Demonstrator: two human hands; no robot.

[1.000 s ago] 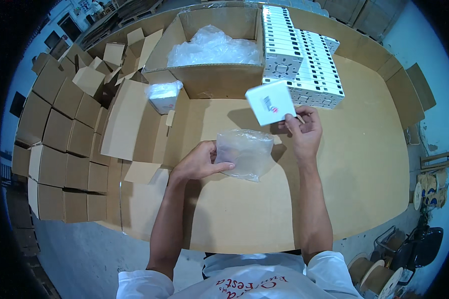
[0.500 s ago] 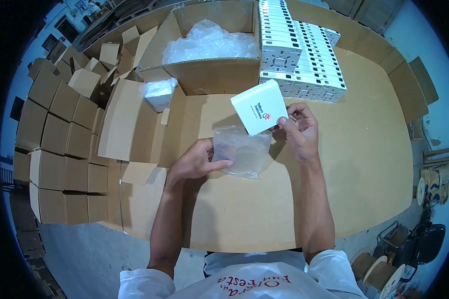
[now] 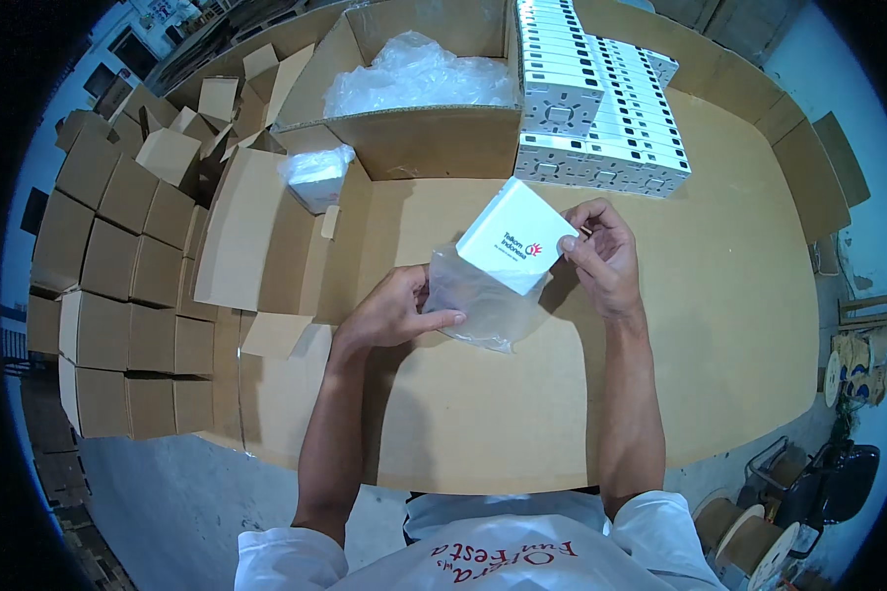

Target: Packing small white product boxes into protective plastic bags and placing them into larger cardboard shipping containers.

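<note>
Two bare hands were at work over the brown cardboard tabletop, just beyond the person's white shirt. The left hand pinched the near edge of a clear plastic bag, fingers narrow and closed on the film, holding its mouth toward the right. The right hand gripped a small white box by its right edge, fingers curled round it, the box tilted with its lower corner at the bag's mouth and most of it outside. By judgement, bagging of this box was begun but not finished: it had yet to go fully inside. To the left, flattened cardboard sheets lay on the table and folded brown cartons stood stacked beside it. Farther off, one bagged white item rested against an open large carton filled with crumpled clear plastic. At the far right, rows of white boxes stood stacked, bare of bags as far as could be told.
</note>
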